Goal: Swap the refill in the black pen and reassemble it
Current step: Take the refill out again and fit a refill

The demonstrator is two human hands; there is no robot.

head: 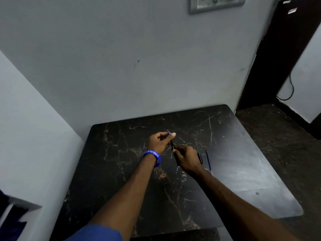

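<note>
My left hand (160,140) pinches the blue tip end of a refill (168,132) between thumb and fingers above the dark marbled table (121,167). The refill's lower part runs down into the black pen barrel (172,146), whose lower end is gripped in my right hand (186,158). A black pen part (200,158) lies on the table just right of my right hand. A second thin blue refill (208,160) lies on the table a little further right, pointing away from me.
Grey walls close in the table at the back and on the left. The table's right edge drops to a dark floor (278,136). A socket plate (215,4) sits high on the back wall and a black cable (291,87) hangs at the right.
</note>
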